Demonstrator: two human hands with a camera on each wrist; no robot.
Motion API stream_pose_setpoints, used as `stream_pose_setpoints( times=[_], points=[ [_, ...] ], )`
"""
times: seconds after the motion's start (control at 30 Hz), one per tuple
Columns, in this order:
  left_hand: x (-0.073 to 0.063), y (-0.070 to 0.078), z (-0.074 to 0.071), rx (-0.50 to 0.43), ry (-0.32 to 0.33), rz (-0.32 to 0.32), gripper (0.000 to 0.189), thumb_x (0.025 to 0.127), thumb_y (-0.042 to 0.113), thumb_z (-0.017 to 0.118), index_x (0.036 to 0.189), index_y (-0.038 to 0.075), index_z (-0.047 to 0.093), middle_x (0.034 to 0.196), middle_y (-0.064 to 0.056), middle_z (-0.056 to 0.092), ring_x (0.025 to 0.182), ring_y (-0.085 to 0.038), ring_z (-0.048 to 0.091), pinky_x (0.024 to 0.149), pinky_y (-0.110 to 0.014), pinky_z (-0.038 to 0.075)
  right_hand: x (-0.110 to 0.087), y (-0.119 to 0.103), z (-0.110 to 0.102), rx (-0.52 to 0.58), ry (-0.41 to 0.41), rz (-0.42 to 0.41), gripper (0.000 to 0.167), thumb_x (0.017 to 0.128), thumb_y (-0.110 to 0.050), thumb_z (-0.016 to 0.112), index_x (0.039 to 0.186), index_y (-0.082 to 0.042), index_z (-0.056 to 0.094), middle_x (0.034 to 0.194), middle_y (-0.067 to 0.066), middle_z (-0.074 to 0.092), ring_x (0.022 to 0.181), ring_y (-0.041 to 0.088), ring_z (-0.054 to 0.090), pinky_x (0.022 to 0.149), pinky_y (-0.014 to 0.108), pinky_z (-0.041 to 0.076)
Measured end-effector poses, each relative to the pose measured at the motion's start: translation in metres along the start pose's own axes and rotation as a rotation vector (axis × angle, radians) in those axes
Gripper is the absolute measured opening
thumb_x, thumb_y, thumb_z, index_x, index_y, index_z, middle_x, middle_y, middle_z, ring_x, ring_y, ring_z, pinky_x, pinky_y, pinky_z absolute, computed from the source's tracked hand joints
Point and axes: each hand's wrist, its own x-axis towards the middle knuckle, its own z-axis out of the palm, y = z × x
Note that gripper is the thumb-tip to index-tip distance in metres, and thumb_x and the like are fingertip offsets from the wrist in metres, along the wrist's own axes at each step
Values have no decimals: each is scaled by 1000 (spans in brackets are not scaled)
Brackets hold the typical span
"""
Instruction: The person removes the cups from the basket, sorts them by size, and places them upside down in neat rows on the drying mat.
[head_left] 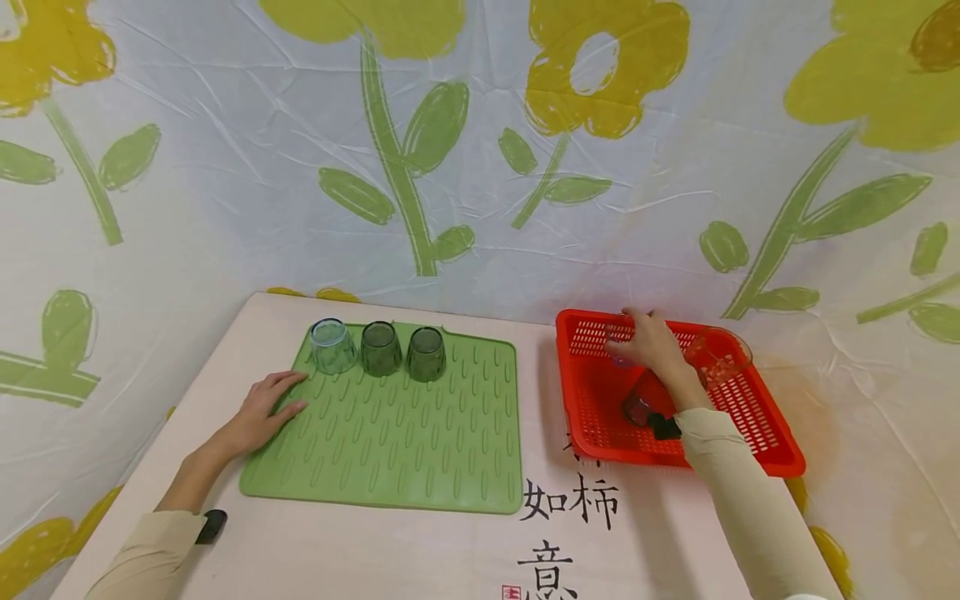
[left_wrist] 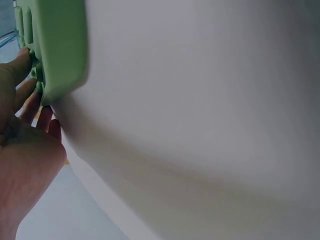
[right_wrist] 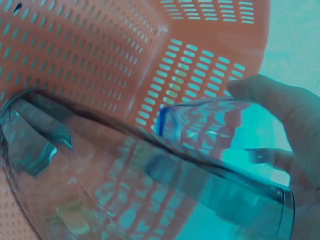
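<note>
In the head view my right hand (head_left: 652, 346) reaches into the red basket (head_left: 783, 450). Its thumb and fingers hold a clear ribbed glass with a blue rim (right_wrist: 200, 122), as the right wrist view shows; the far side of the grip is partly hidden. My left hand (head_left: 258, 412) rests at the left edge of a green drying mat (head_left: 420, 442), its fingers loosely bent and touching the ridged border. Three glasses stand upside down along the back of the mat: a pale blue glass (head_left: 333, 348), a grey glass (head_left: 381, 350) and another grey glass (head_left: 426, 356).
A dark-tinted glass (head_left: 639, 406) lies in the basket below my right hand, and a clear glass (head_left: 720, 358) leans at its right side. Basket and mat stand on a pale cloth (head_left: 480, 554) with black characters. A flower-print sheet (head_left: 480, 167) hangs behind the table.
</note>
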Motion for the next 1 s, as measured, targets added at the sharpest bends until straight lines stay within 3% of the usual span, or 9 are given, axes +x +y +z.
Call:
stream_pose_setpoints(
  times=[0.33,0.53,0.67,0.8,1.0],
  points=[
    [0,-1,2,5,8,6,46,100,5,65,139,-13,49,140,-38,42,125,-58,36,96,-71,32,-6,-6,5,246,144,-30,72,88,-21,81,148,-1,47,137,36,36,115,50,53,94,64,51],
    [1,-2,1,4,-2,-7,46,102,7,64,140,-13,48,141,-38,41,127,-58,34,98,-72,31,-12,-12,8,350,169,-61,82,87,-17,80,153,3,35,140,33,50,122,48,56,99,61,51],
    [1,-4,2,-3,-3,-8,46,102,7,64,140,-14,48,141,-38,40,127,-59,33,98,-73,30,-15,-16,10,414,196,-57,78,86,-17,82,145,6,37,135,31,57,121,45,58,102,57,50],
    [0,-5,5,5,26,16,44,100,5,65,137,-15,50,138,-39,42,125,-58,36,98,-71,31,-20,-20,13,429,244,-69,73,84,-24,86,136,6,44,128,27,60,116,42,59,100,55,49],
    [0,1,7,1,59,54,42,97,-1,67,133,-17,53,134,-40,46,123,-59,38,95,-70,32,-31,-32,18,529,267,-70,79,81,-41,89,138,-6,48,132,15,61,119,33,57,100,52,50]
  ],
)
